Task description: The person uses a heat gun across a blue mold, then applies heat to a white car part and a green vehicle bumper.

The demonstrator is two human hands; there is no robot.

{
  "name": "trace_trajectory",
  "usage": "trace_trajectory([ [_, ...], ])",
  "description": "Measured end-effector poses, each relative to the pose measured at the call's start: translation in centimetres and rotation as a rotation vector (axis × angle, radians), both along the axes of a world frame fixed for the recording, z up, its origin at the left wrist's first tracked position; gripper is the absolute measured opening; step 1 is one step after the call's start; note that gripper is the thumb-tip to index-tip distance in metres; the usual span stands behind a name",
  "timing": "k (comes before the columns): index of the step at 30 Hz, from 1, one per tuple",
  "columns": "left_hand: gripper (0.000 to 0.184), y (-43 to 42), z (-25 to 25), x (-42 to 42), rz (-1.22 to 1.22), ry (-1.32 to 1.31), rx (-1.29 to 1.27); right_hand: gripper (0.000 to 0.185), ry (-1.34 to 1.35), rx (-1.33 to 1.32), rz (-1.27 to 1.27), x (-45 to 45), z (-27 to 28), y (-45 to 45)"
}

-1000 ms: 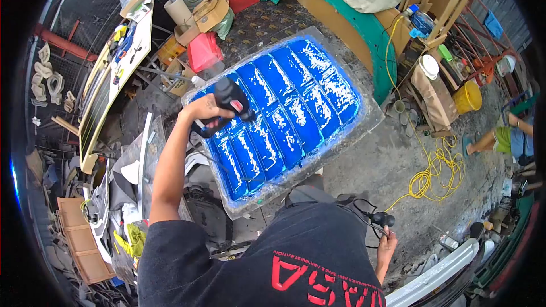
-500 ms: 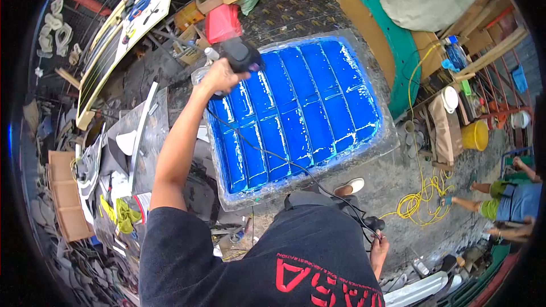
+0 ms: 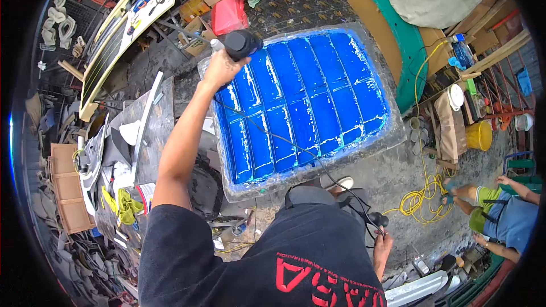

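Observation:
My left hand is wrapped round a black corded power tool at the upper left corner of a large blue panel mould. Whether the tool rests on the rim or is held just above it, I cannot tell. White streaks and flecks run along the panel's ribs. A black cord crosses the blue surface towards my right side. Low beside my hip, my right hand is closed on that cord, close to a dark rounded piece that looks like a plug or socket.
A coiled yellow cable lies on the floor to the right. Beyond it another person in a blue top is bent over. A cluttered table stands on the left, a red container behind the panel, and a yellow bucket at the right.
The view has shifted slightly. My left hand and the power tool have moved a little away from me, and the tool has turned. The other person has moved an arm.

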State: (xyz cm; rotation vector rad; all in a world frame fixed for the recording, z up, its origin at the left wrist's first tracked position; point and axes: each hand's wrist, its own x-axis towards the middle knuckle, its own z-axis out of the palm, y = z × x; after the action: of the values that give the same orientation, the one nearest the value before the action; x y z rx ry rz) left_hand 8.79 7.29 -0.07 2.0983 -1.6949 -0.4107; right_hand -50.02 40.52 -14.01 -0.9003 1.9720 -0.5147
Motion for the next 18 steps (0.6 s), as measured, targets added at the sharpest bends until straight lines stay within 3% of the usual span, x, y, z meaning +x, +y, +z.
trace_trajectory([
  [1, 0.037, 0.5, 1.0, -0.4, -0.007, -0.064, 0.109, 0.032, -0.041, 0.03, -0.016, 0.5, 1.0, -0.3],
  [6, 0.036, 4.2, 2.6, -2.7, -0.343, 0.32, 0.543, 0.04, -0.112, -0.026, -0.013, 0.1, 0.0, 0.0],
  [9, 0.032, 5.4, 4.0, -3.8, -0.26, 0.183, 0.806, 0.041, -0.114, 0.044, 0.039, -0.4, -0.2, -0.1],
  [10, 0.032, 5.6, 3.8, -3.5, -0.254, 0.183, 0.801, 0.041, -0.116, 0.04, 0.045, -0.5, -0.3, 0.1],
  [12, 0.033, 6.5, 3.2, -2.8, -0.169, 0.191, 0.45, 0.042, -0.14, 0.087, 0.085, -1.2, -0.6, 0.5],
  [13, 0.034, 6.7, 1.6, -1.5, -0.128, -0.067, 0.222, 0.042, -0.098, 0.067, 0.14, -1.1, -0.9, 0.5],
  [14, 0.035, 7.1, -0.7, 0.3, -0.087, -0.157, 0.013, 0.043, -0.111, 0.075, 0.157, -1.4, -1.0, 0.7],
  [17, 0.037, 9.9, 0.8, 0.5, -0.019, -0.122, -0.052, 0.043, -0.122, 0.093, 0.239, -1.6, -1.7, 0.8],
  [18, 0.037, 11.3, 3.6, -1.3, 0.045, 0.046, 0.188, 0.039, -0.153, 0.064, 0.275, -2.0, -2.6, 1.0],
])
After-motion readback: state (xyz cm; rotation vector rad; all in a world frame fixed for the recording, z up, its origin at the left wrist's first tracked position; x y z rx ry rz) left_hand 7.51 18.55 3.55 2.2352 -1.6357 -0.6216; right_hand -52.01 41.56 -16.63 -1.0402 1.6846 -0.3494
